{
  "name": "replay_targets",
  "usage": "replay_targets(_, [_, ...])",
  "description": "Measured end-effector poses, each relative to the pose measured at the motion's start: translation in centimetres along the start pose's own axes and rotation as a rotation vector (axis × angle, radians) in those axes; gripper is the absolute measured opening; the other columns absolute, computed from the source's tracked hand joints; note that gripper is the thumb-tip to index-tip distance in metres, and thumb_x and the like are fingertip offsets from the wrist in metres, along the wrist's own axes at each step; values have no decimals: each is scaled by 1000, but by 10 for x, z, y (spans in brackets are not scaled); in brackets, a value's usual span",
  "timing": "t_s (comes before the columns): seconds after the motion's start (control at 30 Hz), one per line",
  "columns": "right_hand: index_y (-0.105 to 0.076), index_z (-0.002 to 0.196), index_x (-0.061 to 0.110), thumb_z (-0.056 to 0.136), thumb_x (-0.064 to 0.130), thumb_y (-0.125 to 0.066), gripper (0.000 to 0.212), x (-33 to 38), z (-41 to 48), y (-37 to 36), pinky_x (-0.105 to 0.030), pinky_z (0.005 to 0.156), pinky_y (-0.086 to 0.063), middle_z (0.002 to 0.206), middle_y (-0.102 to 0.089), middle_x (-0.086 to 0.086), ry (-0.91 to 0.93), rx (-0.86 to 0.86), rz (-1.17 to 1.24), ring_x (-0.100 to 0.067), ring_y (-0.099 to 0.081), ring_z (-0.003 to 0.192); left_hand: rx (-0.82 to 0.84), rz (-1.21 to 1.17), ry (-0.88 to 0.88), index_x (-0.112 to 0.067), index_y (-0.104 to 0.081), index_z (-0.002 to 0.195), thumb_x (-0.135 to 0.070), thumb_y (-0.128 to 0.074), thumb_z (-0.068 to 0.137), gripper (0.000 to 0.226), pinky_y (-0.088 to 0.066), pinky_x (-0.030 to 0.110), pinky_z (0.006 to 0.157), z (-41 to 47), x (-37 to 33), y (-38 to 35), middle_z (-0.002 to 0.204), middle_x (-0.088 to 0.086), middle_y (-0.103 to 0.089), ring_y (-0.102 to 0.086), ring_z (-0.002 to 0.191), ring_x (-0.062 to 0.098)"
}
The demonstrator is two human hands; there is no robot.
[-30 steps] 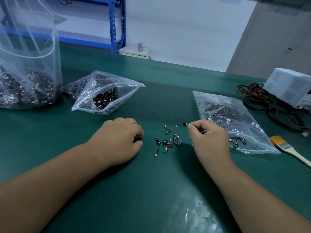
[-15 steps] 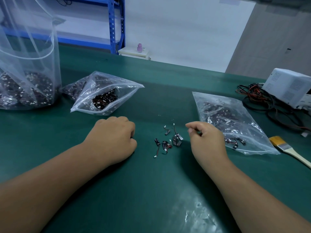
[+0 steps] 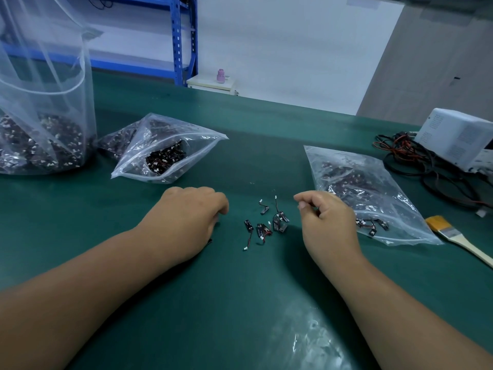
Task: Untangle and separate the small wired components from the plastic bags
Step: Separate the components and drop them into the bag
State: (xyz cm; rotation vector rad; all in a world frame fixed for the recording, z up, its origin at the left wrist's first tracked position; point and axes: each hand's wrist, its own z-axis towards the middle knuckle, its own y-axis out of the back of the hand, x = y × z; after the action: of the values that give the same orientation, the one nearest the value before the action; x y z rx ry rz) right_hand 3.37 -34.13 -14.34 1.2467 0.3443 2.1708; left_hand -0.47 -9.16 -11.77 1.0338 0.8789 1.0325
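Toward the middle of the green surface [image 3: 240, 303], a small cluster of loose wired parts [image 3: 266, 225] lies in the gap between the two hands, touching neither. The left grip [image 3: 186, 220] rests knuckles-up on the surface just left of the cluster, fingers curled under; whether they hold anything I cannot tell, though a dark sliver shows at the palm's near edge. The right grip [image 3: 328, 222] is raised just right of the cluster, fingers curled, thumb tip against the forefinger, with no part showing between them.

Behind the right grip a flat clear bag [image 3: 373, 182] of parts lies toward the right edge, a few parts gathered in its near corner. A brush [image 3: 453, 233] lies just beside it at the right edge. Cables [image 3: 416, 161] and a white box [image 3: 458, 137] fill the far right corner. Beyond the left grip a half-open bag [image 3: 165, 153] lies on its side, and a tall bag [image 3: 45, 116] stands at the left edge. The near half of the surface, around both forearms, is bare green mat.
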Motion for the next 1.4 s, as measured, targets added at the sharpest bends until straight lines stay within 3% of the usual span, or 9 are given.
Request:
replay_targets(0.1, [-74, 94, 27, 92, 7, -61, 24, 1, 0, 1, -13, 74, -40, 83, -61, 28, 8, 7, 7, 7, -57, 84, -67, -69, -67, -31, -60, 115, -19, -50, 96, 25, -43, 38, 93, -1, -2, -1, 101, -15, -60, -60, 95, 13])
replay_targets(0.23, [-73, 88, 24, 89, 12, -65, 15, 7, -4, 2, -31, 75, -51, 81, -65, 17, 84, 53, -29, -8, -60, 80, -118, -100, -141, -29, -64, 112, -13, -56, 93, 26, -45, 38, 85, -2, -3, -1, 95, -14, -62, -62, 90, 11])
replay_targets(0.43, [-60, 70, 24, 88, 17, -58, 20, 16, -9, 6, -33, 65, -49, 69, -60, 13, 158, 151, -150, -6, -56, 72, -27, -70, -136, -33, -60, 121, -27, -54, 97, 26, -42, 36, 93, 0, -3, -4, 109, -16, -61, -60, 106, 10])
replay_targets(0.6, [-61, 70, 23, 88, 12, -58, 21, 13, -6, 6, -31, 63, -48, 68, -61, 13, 71, 132, -112, -7, -56, 70, 26, 63, -20, -39, -56, 113, -53, -48, 85, 33, -39, 34, 97, -4, -3, 2, 109, -19, -55, -53, 107, 9])
replay_targets(0.77, [-62, 70, 25, 88, 15, -59, 21, 5, -3, 4, -26, 58, -43, 71, -61, 20, -71, 87, -34, -5, -53, 62, 98, 76, 72, -33, -50, 84, -43, -44, 82, 11, -40, 31, 87, -4, -3, 8, 93, -14, -50, -48, 90, 11])
replay_targets(0.97, [-63, 80, 33, 89, 18, -60, 17, 2, 0, 3, -26, 57, -41, 66, -60, 20, -128, 69, 9, -5, -50, 57, 61, 83, 2, -35, -54, 92, -43, -44, 92, 13, -39, 30, 88, -2, -2, 5, 96, -17, -52, -50, 95, 10])
replay_targets(1.1, [-65, 74, 22, 88, 11, -61, 18, 11, -4, 6, -29, 63, -46, 68, -61, 14, 56, 60, -45, -7, -54, 67, 14, 33, -116, -37, -56, 96, -49, -48, 94, 14, -36, 29, 86, -2, -4, 5, 90, -19, -54, -52, 91, 7])
replay_targets(1.23, [-73, 89, 16, 87, 16, -66, 7, 27, -13, 6, -31, 66, -48, 76, -63, 7, 349, 139, -85, -10, -53, 71, -41, -24, -202, -36, -60, 98, -45, -54, 93, 12, -31, 28, 79, -3, -10, 7, 81, -21, -55, -55, 84, 8])
replay_targets(1.4, [-71, 98, 17, 90, 31, -65, 17, 44, -25, 4, -39, 65, -50, 84, -59, 4, 500, 314, -149, -17, -57, 77, -123, -134, -293, -30, -66, 87, -43, -55, 90, 17, -46, 37, 74, -6, -19, 13, 75, -14, -64, -59, 72, 16])
